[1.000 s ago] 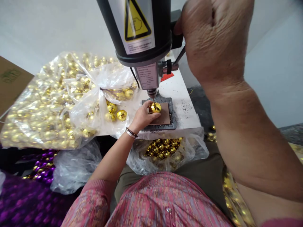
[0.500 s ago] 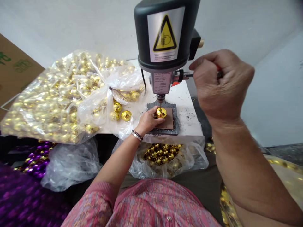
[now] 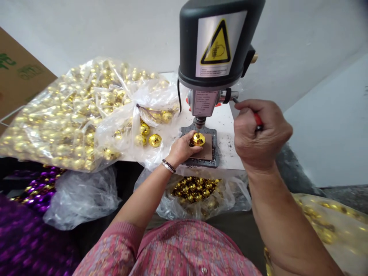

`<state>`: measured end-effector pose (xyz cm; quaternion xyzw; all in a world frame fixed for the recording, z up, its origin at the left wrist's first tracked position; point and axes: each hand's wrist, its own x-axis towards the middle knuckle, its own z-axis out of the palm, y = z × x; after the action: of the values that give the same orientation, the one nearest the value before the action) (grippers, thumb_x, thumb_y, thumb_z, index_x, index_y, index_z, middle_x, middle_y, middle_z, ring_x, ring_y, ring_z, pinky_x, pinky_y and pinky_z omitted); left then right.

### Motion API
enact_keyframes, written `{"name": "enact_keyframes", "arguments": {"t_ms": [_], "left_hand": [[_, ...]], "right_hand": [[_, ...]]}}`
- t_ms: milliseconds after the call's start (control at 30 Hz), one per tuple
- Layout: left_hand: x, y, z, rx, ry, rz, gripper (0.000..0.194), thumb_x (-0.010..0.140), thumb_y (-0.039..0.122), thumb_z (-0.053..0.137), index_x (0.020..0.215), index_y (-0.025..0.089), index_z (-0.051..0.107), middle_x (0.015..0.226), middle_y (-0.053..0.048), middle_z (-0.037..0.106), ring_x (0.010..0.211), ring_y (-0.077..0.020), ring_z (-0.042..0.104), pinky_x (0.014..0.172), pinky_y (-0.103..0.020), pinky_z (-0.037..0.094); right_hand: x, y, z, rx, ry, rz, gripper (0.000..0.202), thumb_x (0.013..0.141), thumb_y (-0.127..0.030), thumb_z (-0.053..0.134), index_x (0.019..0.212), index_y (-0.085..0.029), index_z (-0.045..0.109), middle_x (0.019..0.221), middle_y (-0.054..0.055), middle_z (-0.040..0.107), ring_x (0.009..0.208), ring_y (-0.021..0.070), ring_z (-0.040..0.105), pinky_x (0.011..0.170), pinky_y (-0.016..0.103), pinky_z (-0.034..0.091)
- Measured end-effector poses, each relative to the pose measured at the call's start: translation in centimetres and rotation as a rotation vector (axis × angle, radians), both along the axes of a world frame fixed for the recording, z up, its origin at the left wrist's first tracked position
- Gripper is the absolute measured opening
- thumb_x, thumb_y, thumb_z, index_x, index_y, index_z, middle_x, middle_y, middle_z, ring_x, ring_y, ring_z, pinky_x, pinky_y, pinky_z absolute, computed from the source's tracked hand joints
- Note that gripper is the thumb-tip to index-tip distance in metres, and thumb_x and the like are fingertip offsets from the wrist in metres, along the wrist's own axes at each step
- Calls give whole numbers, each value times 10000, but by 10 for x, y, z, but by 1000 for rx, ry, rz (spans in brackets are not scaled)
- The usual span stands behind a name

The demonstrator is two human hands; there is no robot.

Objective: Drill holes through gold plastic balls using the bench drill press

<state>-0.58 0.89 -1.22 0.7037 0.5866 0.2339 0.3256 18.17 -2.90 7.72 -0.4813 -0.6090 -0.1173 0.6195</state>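
Note:
A black drill press with a yellow warning label stands on a white table. Between thumb and fingers, my left hand grips a shiny gold ball on a brown pad over the grey base. The drill's tip meets the top of the ball. To the right of the machine, my right hand is wrapped round the red-ended feed lever. Just left of my left hand, another gold ball lies on clear plastic.
A large clear bag of gold balls fills the table's left side. Below the table's front edge hangs an open bag of gold balls. Purple balls are at lower left, a cardboard box at far left, another bag at lower right.
My right hand has pulled the lever down and toward me. The chuck and drill have come lower onto the ball. My left hand keeps its hold, and the whole view has shifted slightly.

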Motion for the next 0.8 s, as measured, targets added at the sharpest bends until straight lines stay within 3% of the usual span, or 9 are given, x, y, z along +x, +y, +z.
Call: {"name": "enact_keyframes", "arguments": {"t_ms": [167,333,567,667,800], "left_hand": [[1,-2,2,13,-23,25,713,797,287,945,1478,263,734,1272,-69,836,1080,-297,782,972,-374,601],[2,-4,3,12,-50,29,667,794,262,943,1434,254,756,1262,-74,835,1138,-318,773,1002,-376,586],[-1,-5,-3,13,-130,-39,502,836,348,887,1318,258,780,1036,9,810,907,-211,727,838,-275,539],[-1,-3,-4,0,-122,-43,511,841,335,874,1333,250,765,1042,15,803,927,-201,720,828,-267,517],[0,-3,-2,-23,-125,-11,512,825,305,874,1314,227,746,1024,16,792,921,-197,705,806,-265,506]], "right_hand": [[0,6,-18,35,0,-5,300,1037,-362,473,1033,-280,762,911,29,714,802,135,643,779,319,524],[2,11,-25,85,-7,-42,280,1026,-359,484,1004,-283,752,896,32,710,790,143,633,757,326,508],[2,9,-43,106,-70,-6,259,973,-266,522,907,-215,768,746,17,677,667,103,566,677,265,457],[0,6,-30,92,-47,-2,286,961,-243,516,878,-173,780,738,24,677,662,81,553,673,239,446],[2,11,21,9,11,28,343,978,-214,489,885,-112,803,726,19,663,631,42,498,637,200,399]]}}
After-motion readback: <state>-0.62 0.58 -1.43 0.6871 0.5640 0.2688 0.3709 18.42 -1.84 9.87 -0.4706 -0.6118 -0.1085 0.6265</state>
